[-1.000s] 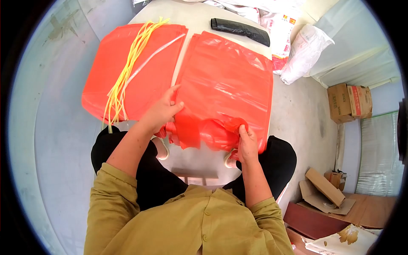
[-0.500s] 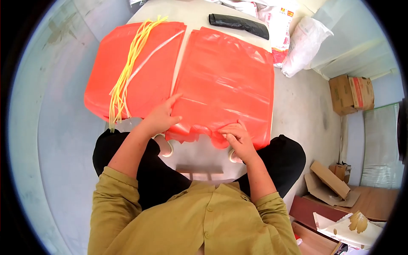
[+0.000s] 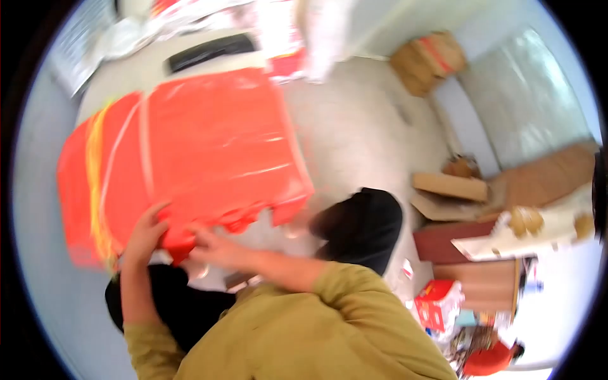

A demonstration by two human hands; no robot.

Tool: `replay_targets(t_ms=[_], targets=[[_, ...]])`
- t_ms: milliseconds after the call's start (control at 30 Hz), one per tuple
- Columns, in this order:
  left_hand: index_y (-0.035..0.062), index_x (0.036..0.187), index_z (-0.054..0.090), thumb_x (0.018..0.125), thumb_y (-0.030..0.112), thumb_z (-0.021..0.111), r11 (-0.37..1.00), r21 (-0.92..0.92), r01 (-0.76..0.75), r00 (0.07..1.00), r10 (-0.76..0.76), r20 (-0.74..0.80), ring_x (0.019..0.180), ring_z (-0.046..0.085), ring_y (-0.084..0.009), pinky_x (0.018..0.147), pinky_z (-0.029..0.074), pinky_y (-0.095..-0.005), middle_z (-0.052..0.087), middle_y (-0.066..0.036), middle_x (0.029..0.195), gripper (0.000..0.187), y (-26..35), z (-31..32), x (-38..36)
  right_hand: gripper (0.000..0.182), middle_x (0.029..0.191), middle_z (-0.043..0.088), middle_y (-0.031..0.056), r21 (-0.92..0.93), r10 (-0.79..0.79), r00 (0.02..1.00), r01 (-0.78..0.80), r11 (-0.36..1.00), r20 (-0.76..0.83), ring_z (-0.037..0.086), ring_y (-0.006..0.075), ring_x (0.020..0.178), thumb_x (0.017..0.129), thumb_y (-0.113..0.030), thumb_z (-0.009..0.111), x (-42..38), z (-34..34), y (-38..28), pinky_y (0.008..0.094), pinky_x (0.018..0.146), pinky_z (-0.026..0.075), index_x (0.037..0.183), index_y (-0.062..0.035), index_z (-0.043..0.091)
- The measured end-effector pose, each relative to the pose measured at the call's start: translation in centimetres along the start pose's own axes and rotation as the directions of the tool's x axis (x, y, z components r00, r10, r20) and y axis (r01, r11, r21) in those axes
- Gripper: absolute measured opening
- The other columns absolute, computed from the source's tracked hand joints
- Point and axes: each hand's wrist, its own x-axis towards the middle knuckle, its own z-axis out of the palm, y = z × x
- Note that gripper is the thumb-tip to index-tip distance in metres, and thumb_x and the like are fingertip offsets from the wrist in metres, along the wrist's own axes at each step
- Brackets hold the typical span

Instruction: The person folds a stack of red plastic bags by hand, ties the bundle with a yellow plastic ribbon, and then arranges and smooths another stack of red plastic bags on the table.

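Observation:
The view is blurred and tilted. A stack of orange plastic bags (image 3: 215, 139) lies on a white table (image 3: 152, 63). A second orange stack (image 3: 73, 190) lies to its left with yellow strips (image 3: 95, 183) across it. My left hand (image 3: 144, 235) curls over the near left corner of the right stack. My right hand (image 3: 212, 248) reaches across beside it, fingers on the same folded corner (image 3: 177, 246). The two hands almost touch.
A black roll (image 3: 212, 50) lies at the table's far end, with white and red sacks (image 3: 297, 38) behind it. Cardboard boxes (image 3: 430, 60) and flattened cardboard (image 3: 449, 187) sit on the floor at right. A red carton (image 3: 437, 304) stands near my right side.
The view swung sharply right and tilted. My right hand moved from the bag's near middle edge across to its left corner, next to my left hand. The corner is now bunched up.

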Motion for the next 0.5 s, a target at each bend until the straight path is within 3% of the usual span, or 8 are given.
replay_targets(t_ms=[33, 67, 100, 233, 367, 500], targets=[[0.0063, 0.143, 0.057, 0.093, 0.002, 0.057, 0.999, 0.037, 0.003, 0.999, -0.004, 0.033, 0.064, 0.051, -0.0067, 0.053, 0.041, -0.0235, 0.055, 0.002, 0.082, 0.05, -1.0, -0.8, 0.6, 0.071, 0.145, 0.051, 0.0136, 0.282, 0.096, 0.985, -0.134, 0.95, 0.144, 0.05, 0.0243, 0.133, 0.101, -0.021, 0.062, -0.9, 0.2, -3.1, 0.041, 0.112, 0.042, 0.16, -0.0073, 0.027], [0.0038, 0.142, 0.058, 0.094, 0.002, 0.056, 0.998, 0.061, 0.023, 0.999, -0.024, 0.022, 0.064, 0.049, -0.0066, 0.054, 0.04, -0.0235, 0.054, 0.004, 0.081, 0.048, 0.0, -0.2, 0.4, 0.067, 0.143, 0.052, 0.0138, 0.135, 0.014, 0.997, -0.025, 0.99, 0.08, 0.048, 0.0233, 0.135, 0.101, -0.023, 0.062, -0.8, 0.8, -2.6, 0.0384, 0.112, 0.042, 0.158, -0.0048, 0.032], [0.0012, 0.14, 0.059, 0.094, 0.002, 0.055, 0.995, 0.088, 0.051, 0.999, -0.051, -0.004, 0.064, 0.047, -0.0064, 0.055, 0.038, -0.0234, 0.052, 0.005, 0.079, 0.046, 0.4, 0.2, 0.1, 0.059, 0.143, 0.053, 0.0142, 0.108, 0.007, 0.998, -0.014, 0.994, 0.065, 0.047, 0.0213, 0.137, 0.101, -0.022, 0.062, -0.5, 1.4, -1.3, 0.0378, 0.113, 0.041, 0.153, -0.003, 0.041], [-0.0008, 0.123, 0.065, 0.094, 0.002, 0.053, 0.999, 0.029, -0.035, 0.999, 0.036, -0.023, 0.076, 0.054, -0.0082, 0.069, 0.045, -0.0243, 0.06, 0.001, 0.091, 0.031, -3.6, -1.2, 2.9, 0.051, 0.136, 0.063, 0.0131, 0.425, 0.112, 0.99, -0.14, 0.894, 0.091, 0.057, 0.0196, 0.127, 0.098, -0.014, 0.063, -0.2, 1.7, -3.4, 0.0341, 0.107, 0.046, 0.144, 0.0058, 0.052], [-0.001, 0.113, 0.065, 0.096, 0.001, 0.053, 0.999, 0.039, -0.032, 0.999, 0.031, 0.035, 0.086, 0.059, -0.0107, 0.078, 0.048, -0.0257, 0.064, -0.002, 0.097, 0.021, -2.6, -1.5, 3.5, 0.051, 0.127, 0.064, 0.0108, 0.566, 0.088, 0.994, -0.112, 0.816, 0.071, 0.062, 0.017, 0.111, 0.097, -0.014, 0.064, -0.1, 0.3, -3.4, 0.0323, 0.093, 0.052, 0.143, 0.0032, 0.053], [0.0011, 0.105, 0.068, 0.103, 0.015, 0.057, 0.983, 0.158, -0.089, 0.996, 0.09, -0.005, 0.087, 0.059, -0.0102, 0.079, 0.048, -0.0256, 0.064, -0.004, 0.097, 0.018, -2.6, -1.6, 3.3, 0.05, 0.12, 0.065, 0.0096, 0.66, 0.087, 0.995, -0.097, 0.745, 0.047, 0.065, 0.0148, 0.097, 0.097, -0.014, 0.066, -0.3, -0.2, -3.8, 0.0309, 0.083, 0.056, 0.144, 0.001, 0.054]])
